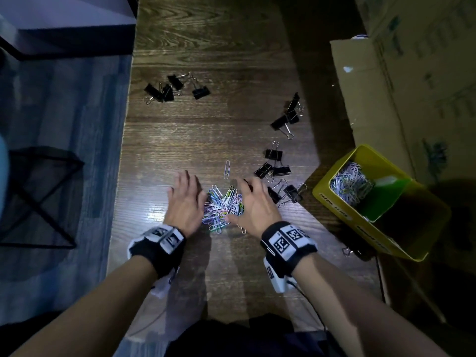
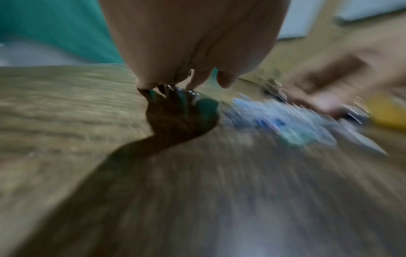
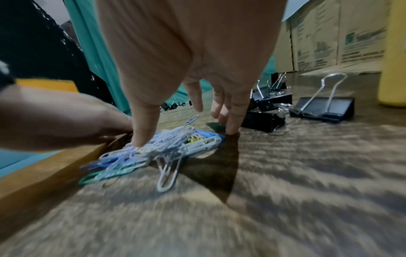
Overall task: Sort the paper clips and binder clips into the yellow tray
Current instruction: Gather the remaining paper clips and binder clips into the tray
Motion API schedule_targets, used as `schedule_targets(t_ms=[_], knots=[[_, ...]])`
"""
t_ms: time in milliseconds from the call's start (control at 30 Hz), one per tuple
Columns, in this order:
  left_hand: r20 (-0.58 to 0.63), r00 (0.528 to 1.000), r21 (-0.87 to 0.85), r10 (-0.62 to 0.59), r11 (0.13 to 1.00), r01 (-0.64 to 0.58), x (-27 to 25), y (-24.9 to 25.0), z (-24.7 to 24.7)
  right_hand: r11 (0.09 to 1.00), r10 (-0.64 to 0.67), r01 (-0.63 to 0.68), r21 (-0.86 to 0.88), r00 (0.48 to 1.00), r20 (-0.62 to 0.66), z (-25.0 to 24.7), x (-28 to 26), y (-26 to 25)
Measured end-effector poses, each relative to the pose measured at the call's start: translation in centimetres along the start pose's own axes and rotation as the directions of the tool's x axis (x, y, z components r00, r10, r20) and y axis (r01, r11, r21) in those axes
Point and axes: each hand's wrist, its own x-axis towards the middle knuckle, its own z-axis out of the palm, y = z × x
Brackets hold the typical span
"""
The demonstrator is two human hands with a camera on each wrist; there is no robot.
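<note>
A heap of pastel paper clips (image 1: 223, 206) (image 3: 162, 147) lies on the wooden table between my two hands. My left hand (image 1: 184, 199) rests flat at the heap's left side, its fingers spread. To the heap's right, my right hand (image 1: 253, 202) (image 3: 186, 107) has straight fingers and its thumb pressing on the clips. One loose paper clip (image 1: 226, 170) lies just beyond the heap. Black binder clips lie in groups: close by at the right (image 1: 277, 176) (image 3: 323, 107), further back right (image 1: 288, 115), and at the far left (image 1: 175, 87). The yellow tray (image 1: 334, 210) stands at the right with paper clips in one compartment.
Cardboard boxes (image 1: 412, 86) stand behind the tray at the right. The table's left edge (image 1: 123, 155) drops to a blue floor with a black wire stool (image 1: 38, 194). A binder clip (image 1: 347, 251) lies by the tray's near corner. The left wrist view is blurred by motion.
</note>
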Motion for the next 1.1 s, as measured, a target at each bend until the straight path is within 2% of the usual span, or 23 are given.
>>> schedule_targets(t_ms=[67,133,200,267,300,367,467,667,867,1033,1100], knots=[[0.099,0.987,-0.034,0.13,0.991,-0.127,-1.9,0.9,1.2,0.995,-0.081,0.084,-0.054,0.995,0.058,-0.5,1.5,-0.1],[0.144,0.966,-0.07,0.216,0.976,-0.208,-3.4,1.0,1.6,0.979,-0.123,0.15,-0.14,0.975,0.185,-1.1,2.9,-0.3],[0.104,0.961,-0.033,0.258,0.966,-0.256,-3.6,0.5,0.9,0.954,-0.13,0.197,-0.226,0.951,0.28,-1.5,3.9,-0.4],[0.05,0.967,0.101,0.251,0.962,-0.254,-3.2,0.3,-0.1,0.936,-0.147,0.229,-0.267,0.944,0.296,-1.5,4.1,-0.4],[0.047,0.974,0.153,0.219,0.962,-0.224,-3.0,0.5,-0.5,0.933,-0.162,0.239,-0.27,0.947,0.279,-1.5,3.9,-0.4],[0.086,0.984,0.153,0.155,0.974,-0.167,-2.5,1.2,-0.8,0.934,-0.188,0.246,-0.259,0.955,0.228,-1.4,3.1,-0.4],[0.118,0.986,0.029,0.116,0.992,-0.12,-2.0,2.5,-0.4,0.957,-0.201,0.227,-0.179,0.967,0.155,-0.7,1.9,-0.3],[0.115,0.991,-0.161,0.07,0.986,-0.051,-1.6,3.3,-0.6,0.99,-0.129,0.134,-0.053,0.988,0.08,0.0,0.8,0.1],[0.093,0.991,-0.233,0.092,0.97,-0.068,-1.3,2.3,-1.1,0.98,0.065,-0.073,0.187,0.997,0.048,-0.2,0.5,1.4],[0.129,0.986,-0.317,0.103,0.947,-0.058,-1.3,1.5,-1.5,0.928,0.111,-0.085,0.362,0.992,-0.054,-0.8,-0.4,2.5],[0.184,0.981,-0.39,0.062,0.921,0.015,-1.3,0.6,-1.7,0.896,0.161,-0.107,0.432,0.983,-0.09,-0.9,-0.8,3.0]])
